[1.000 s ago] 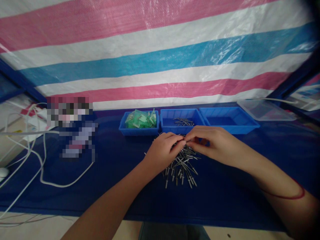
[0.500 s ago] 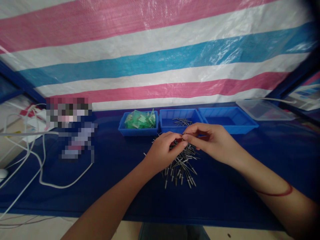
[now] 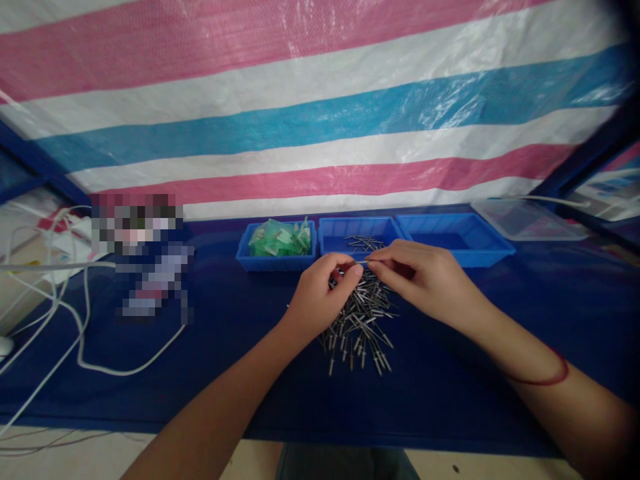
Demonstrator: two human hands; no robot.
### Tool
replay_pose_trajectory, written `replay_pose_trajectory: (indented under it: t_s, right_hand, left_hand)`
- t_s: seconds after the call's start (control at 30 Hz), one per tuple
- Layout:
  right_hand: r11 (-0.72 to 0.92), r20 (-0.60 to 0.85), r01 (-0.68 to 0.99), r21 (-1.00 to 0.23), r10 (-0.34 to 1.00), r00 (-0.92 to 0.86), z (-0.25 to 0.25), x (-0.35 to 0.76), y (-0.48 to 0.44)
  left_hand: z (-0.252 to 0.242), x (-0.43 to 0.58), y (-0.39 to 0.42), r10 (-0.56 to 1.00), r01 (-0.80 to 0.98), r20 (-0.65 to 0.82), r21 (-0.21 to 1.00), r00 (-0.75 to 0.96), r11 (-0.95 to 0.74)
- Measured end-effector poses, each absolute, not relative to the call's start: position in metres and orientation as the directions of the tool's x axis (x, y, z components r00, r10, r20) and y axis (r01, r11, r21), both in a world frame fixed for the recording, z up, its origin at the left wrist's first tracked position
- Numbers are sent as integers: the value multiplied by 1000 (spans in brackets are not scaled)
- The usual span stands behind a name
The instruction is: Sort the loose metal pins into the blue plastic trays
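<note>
A loose pile of small metal pins [image 3: 361, 327] lies on the blue table top [image 3: 240, 347]. Above its far end, my left hand [image 3: 320, 297] is curled, with thumb and fingers pinched on a small part that I cannot make out. My right hand [image 3: 420, 280] meets it fingertip to fingertip and pinches one thin metal pin [image 3: 364, 261]. Just behind the hands stands the middle blue tray [image 3: 334, 252], which holds several pins. The left blue tray [image 3: 273, 261] is full of small green plastic parts.
A third blue tray [image 3: 457, 250] stands to the right, and a clear plastic lid [image 3: 530, 223] beyond it. White cables [image 3: 85, 333] loop over the table's left side beside a blurred patch. A striped tarpaulin [image 3: 320, 120] hangs behind.
Both hands have risen a little and moved toward the middle tray, fingertips still together. The pile has not moved.
</note>
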State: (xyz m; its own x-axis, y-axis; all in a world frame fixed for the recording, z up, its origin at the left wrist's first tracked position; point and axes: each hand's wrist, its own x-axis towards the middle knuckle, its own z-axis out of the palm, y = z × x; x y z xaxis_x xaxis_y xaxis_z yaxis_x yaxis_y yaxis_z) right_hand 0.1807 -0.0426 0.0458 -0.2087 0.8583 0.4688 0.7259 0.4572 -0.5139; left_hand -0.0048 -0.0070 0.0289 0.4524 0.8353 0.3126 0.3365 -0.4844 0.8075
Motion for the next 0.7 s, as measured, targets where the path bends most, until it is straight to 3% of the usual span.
replay_pose_trajectory:
  t_s: [0.1, 0.3, 0.47, 0.6, 0.7]
  right_hand:
    - [428, 529, 793, -433, 833, -160, 44, 184, -39]
    - [187, 549, 935, -302, 835, 11, 36, 201, -29]
    - [145, 512, 944, -298, 859, 30, 42, 205, -30]
    - [229, 372, 893, -388, 925, -75, 56, 201, -37]
    - [266, 223, 902, -341, 955, -198, 57, 202, -38]
  left_hand:
    - [30, -5, -8, 842, 334, 286, 823, 456, -460]
    - [30, -5, -10, 823, 352, 279, 801, 495, -484]
    - [31, -5, -10, 795, 378, 296, 756, 530, -534]
    - [29, -5, -8, 790, 402, 293, 735, 539, -546]
    - [26, -5, -6, 790, 410, 285, 731, 543, -545]
